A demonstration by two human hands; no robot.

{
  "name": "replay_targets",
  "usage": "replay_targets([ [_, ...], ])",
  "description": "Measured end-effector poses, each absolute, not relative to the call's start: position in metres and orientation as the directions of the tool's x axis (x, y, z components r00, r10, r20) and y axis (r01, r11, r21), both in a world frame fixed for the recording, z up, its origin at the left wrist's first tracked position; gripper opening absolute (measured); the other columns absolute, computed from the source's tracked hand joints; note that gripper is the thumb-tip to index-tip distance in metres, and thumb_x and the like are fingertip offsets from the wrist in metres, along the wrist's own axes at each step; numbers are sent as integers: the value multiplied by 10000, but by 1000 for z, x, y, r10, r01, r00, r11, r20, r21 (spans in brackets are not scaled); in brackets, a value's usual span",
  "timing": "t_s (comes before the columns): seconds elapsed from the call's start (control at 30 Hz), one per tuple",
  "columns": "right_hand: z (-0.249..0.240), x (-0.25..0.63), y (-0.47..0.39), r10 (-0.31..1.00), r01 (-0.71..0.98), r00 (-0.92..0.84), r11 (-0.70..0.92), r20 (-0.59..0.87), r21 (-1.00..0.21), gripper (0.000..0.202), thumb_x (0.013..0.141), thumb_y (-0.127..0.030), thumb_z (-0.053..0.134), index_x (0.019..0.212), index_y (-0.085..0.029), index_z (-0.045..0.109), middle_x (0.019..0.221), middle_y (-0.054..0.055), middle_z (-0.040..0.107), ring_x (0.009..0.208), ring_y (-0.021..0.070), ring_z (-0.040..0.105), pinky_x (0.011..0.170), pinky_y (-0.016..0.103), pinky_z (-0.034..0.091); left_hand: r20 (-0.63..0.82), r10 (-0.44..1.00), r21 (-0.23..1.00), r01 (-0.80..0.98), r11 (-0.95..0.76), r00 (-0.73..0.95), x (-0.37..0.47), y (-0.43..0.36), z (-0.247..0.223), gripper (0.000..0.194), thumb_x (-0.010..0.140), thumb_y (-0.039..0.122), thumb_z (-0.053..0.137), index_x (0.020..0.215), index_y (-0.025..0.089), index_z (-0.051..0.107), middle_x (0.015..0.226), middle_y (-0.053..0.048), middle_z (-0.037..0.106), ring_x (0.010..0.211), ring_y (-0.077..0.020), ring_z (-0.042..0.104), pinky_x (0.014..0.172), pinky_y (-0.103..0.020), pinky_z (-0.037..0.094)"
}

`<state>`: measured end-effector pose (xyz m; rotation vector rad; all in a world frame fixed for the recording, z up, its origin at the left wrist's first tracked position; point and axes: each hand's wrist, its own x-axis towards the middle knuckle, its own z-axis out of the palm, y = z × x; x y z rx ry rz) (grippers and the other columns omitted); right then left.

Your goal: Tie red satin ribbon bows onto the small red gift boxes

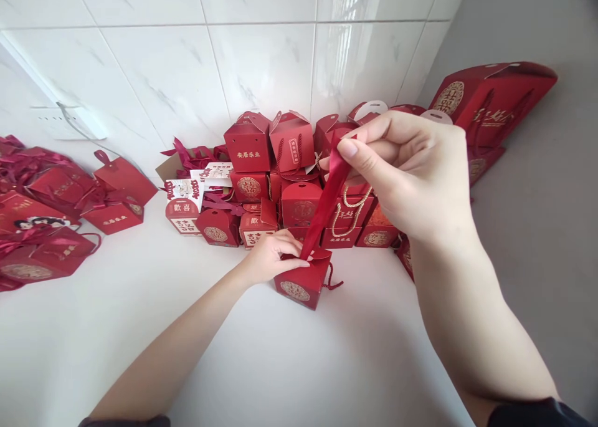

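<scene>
A small red box [299,287] with a round gold emblem stands on the white table, a dark red cord hanging from its right side. My left hand [273,257] is at the box's top, its fingers closed on the lower end of a red satin ribbon [322,214]. From there the ribbon runs up, slightly to the right, to my right hand [402,171]. That hand, raised above the box and nearer the camera, pinches the ribbon's upper end between thumb and fingers.
Stacked red gift boxes [247,143] line the tiled wall behind the hands. More boxes with ribbons [60,184] lie at the left. A large red box [495,103] is at the right by the grey wall. A cable [75,126] hangs from a wall socket.
</scene>
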<state>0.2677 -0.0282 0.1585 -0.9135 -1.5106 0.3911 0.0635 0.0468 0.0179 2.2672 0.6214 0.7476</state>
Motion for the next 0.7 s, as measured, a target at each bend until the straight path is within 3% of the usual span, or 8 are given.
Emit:
replay_targets([
  [0.13,170,258,-43,763,316,29,606,646,-730,249,807,-477,707,784,-232,667,769,34,736,789,254,725,673,383,607,265,608,767,218,-603,748,55,47,36,183,789,338,725,860,181,787,930,-106,761,867,-211,677,810,-347,546],
  [0.27,175,247,-48,744,325,-30,639,668,-697,227,813,-450,706,779,-228,677,791,5,729,825,240,729,679,333,595,224,539,779,183,-600,812,53,45,42,170,762,329,752,898,232,788,977,-78,767,972,-228,668,912,-378,530],
  [0.4,168,243,-35,753,352,-54,629,656,-693,273,831,-485,662,772,-219,672,799,-8,718,877,241,723,695,314,572,219,473,820,103,-563,853,61,45,26,160,731,310,780,875,243,792,1007,-71,763,1038,-236,650,968,-389,504],
  [0.53,158,246,-24,762,354,-26,612,647,-707,327,806,-536,675,786,-209,666,748,18,715,797,233,713,697,347,584,263,415,849,-4,-529,871,69,47,8,136,735,289,780,861,238,795,949,-74,774,1091,-245,611,1014,-408,459],
  [0.7,155,252,-26,755,379,3,606,656,-699,309,827,-512,668,815,-204,666,747,25,712,791,232,698,704,359,581,214,436,864,39,-502,874,72,49,1,171,722,319,789,869,230,797,908,-82,778,1082,-249,603,1012,-406,455],
])
